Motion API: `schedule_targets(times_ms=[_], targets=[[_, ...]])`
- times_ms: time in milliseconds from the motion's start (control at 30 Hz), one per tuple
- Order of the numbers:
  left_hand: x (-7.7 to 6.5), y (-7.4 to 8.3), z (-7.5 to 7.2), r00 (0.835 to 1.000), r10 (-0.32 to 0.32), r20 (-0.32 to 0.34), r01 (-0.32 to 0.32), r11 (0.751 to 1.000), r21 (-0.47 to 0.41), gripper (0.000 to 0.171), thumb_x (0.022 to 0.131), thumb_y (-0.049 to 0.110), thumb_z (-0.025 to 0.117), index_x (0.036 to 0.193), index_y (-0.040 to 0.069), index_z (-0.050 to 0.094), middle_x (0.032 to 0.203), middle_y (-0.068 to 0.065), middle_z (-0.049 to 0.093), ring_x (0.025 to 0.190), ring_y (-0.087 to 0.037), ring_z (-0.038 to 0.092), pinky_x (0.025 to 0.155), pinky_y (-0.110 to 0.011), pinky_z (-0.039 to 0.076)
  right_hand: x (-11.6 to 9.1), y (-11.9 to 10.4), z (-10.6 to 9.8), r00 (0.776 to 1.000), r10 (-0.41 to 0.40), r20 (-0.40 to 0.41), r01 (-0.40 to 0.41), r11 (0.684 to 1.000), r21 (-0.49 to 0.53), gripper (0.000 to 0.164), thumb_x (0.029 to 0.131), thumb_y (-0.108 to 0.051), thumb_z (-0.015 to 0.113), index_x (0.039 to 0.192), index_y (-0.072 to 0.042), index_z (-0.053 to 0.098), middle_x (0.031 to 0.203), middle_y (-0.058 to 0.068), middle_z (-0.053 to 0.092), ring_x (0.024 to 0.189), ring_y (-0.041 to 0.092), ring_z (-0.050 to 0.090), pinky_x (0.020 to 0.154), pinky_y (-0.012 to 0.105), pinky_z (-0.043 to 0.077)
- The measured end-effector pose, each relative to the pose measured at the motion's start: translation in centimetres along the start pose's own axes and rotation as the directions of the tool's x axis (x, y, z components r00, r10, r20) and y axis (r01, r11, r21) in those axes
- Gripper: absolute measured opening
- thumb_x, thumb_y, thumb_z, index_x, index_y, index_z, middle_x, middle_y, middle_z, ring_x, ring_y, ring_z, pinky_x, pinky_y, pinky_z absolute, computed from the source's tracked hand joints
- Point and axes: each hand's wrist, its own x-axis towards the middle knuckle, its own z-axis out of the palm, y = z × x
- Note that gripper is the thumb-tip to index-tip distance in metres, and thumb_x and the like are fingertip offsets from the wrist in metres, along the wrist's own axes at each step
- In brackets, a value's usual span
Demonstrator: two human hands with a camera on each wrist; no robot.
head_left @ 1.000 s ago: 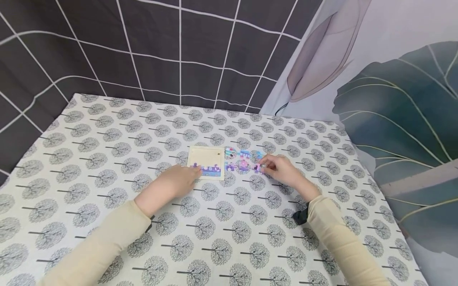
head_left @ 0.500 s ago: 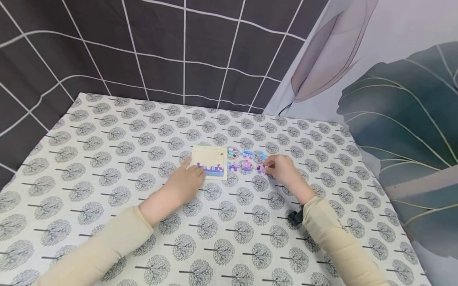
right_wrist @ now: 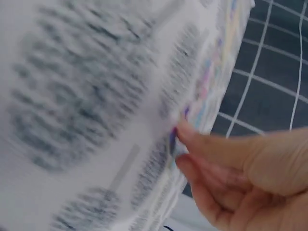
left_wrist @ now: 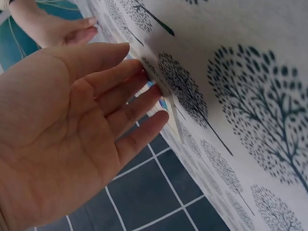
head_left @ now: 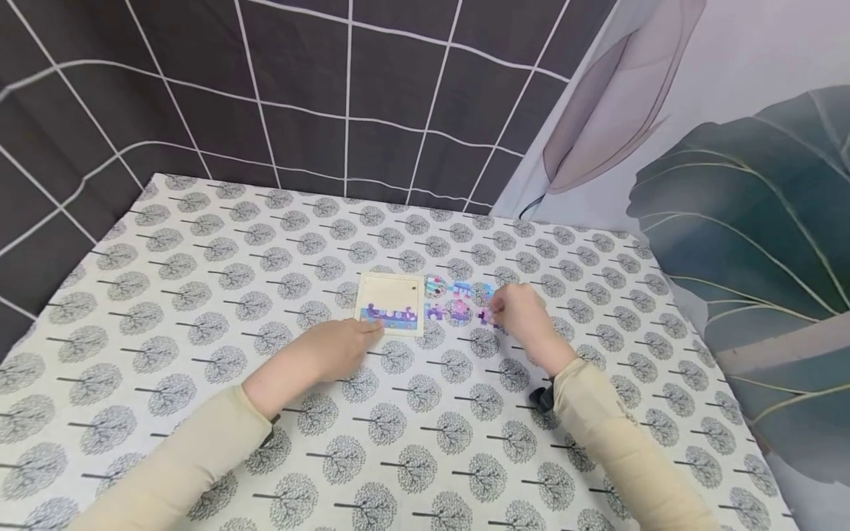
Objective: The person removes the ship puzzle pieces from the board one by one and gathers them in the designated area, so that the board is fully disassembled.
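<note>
A cream puzzle tray (head_left: 392,287) lies on the table, a strip of purple and blue puzzle pieces (head_left: 401,322) fitted along its near side. My left hand (head_left: 332,349) touches the tray's near left corner with extended fingers; the left wrist view shows its palm (left_wrist: 57,125) bare. To the right of the tray, my right hand (head_left: 524,323) pinches a purple puzzle piece (head_left: 484,316) between thumb and finger, low over the cloth. In the right wrist view that purple piece (right_wrist: 173,138) shows edge-on at the fingertips, mostly hidden.
Several loose pieces lie in two rows between the tray and my right hand, among them a pink piece (head_left: 460,310), a purple piece (head_left: 434,312) and a blue piece (head_left: 462,289). A tree-print tablecloth (head_left: 425,457) covers the table. A dark grid curtain (head_left: 299,88) hangs behind.
My left hand has slid from the tray's left side to its near left corner. The right hand stays by the same purple piece, its wrist turned slightly. The head view has shifted a little.
</note>
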Motion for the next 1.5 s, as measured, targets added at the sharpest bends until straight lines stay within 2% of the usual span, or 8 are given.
schedule_targets(times_ms=[133,300,533,800,1100,1200,1367,1500], targets=[[0.1,0.0,0.0,0.999,-0.029,0.021,0.030,0.999,-0.035,0.043,0.095,0.009,0.046,0.137,0.001,0.043,0.146,-0.009,0.038,0.131,-0.033,0.040,0.110,-0.046,0.032,1.2,0.1,-0.8,0.995,-0.062,0.078,0.057,0.996,0.064,0.014,0.072,-0.004,0.077,0.085,-0.001,0.071,0.085,0.014,0.071,0.078,0.025,0.068,0.074,0.036,0.058],[0.3,0.0,-0.1,0.999,-0.029,0.038,0.029,1.000,-0.009,0.043,0.094,0.009,0.049,0.136,0.002,0.045,0.146,-0.008,0.039,0.131,-0.032,0.040,0.110,-0.046,0.032,2.1,0.0,-1.5,0.991,-0.090,0.095,0.079,0.990,0.117,0.021,0.074,-0.012,0.078,0.091,-0.001,0.071,0.087,0.012,0.071,0.078,0.024,0.068,0.076,0.037,0.057],[0.4,0.1,-0.6,0.998,-0.027,0.062,0.027,1.000,0.007,0.042,0.095,0.011,0.047,0.136,0.001,0.045,0.146,-0.009,0.038,0.132,-0.031,0.039,0.112,-0.045,0.029,3.2,-0.6,-0.6,0.974,-0.215,0.076,0.195,0.958,0.212,0.029,0.077,-0.015,0.076,0.101,0.000,0.068,0.093,0.012,0.070,0.086,0.024,0.066,0.083,0.036,0.055],[0.4,0.1,-0.9,0.996,-0.029,0.081,0.028,1.000,0.014,0.042,0.096,0.012,0.046,0.137,0.002,0.044,0.147,-0.009,0.037,0.132,-0.031,0.038,0.113,-0.044,0.028,3.9,-2.4,0.5,0.959,-0.280,0.050,0.254,0.921,0.296,0.036,0.078,-0.015,0.075,0.111,-0.004,0.066,0.103,0.011,0.069,0.096,0.025,0.065,0.092,0.040,0.051],[0.4,0.2,-1.0,0.995,-0.013,0.095,0.008,0.999,0.048,0.044,0.096,0.013,0.047,0.137,0.000,0.043,0.147,-0.011,0.036,0.132,-0.031,0.038,0.113,-0.044,0.029,4.4,-4.8,2.1,0.933,-0.360,0.012,0.327,0.861,0.389,0.038,0.078,-0.015,0.075,0.114,-0.006,0.066,0.104,0.009,0.070,0.096,0.026,0.066,0.089,0.038,0.053],[0.4,0.2,-1.1,0.995,-0.017,0.095,0.012,0.998,0.054,0.043,0.096,0.014,0.046,0.137,0.000,0.043,0.147,-0.011,0.037,0.132,-0.032,0.039,0.112,-0.044,0.029,4.5,-5.5,2.3,0.928,-0.372,0.017,0.329,0.841,0.430,0.040,0.077,-0.013,0.076,0.115,-0.005,0.065,0.105,0.010,0.070,0.096,0.026,0.066,0.090,0.038,0.053],[0.5,0.3,-1.2,0.995,-0.025,0.094,0.022,0.999,0.040,0.043,0.096,0.014,0.047,0.137,0.001,0.044,0.146,-0.011,0.038,0.131,-0.032,0.040,0.112,-0.046,0.030,4.5,-6.8,2.4,0.929,-0.367,0.056,0.307,0.845,0.438,0.042,0.078,-0.015,0.075,0.117,-0.008,0.064,0.109,0.007,0.069,0.099,0.022,0.066,0.092,0.035,0.052],[0.8,0.3,-1.2,0.994,-0.041,0.099,0.040,0.999,0.014,0.044,0.096,0.014,0.047,0.138,0.002,0.043,0.146,-0.011,0.038,0.131,-0.033,0.040,0.110,-0.047,0.031,4.8,-7.9,2.6,0.918,-0.394,0.047,0.346,0.853,0.390,0.041,0.078,-0.018,0.075,0.117,-0.011,0.065,0.107,0.005,0.070,0.098,0.021,0.066,0.092,0.033,0.051]])
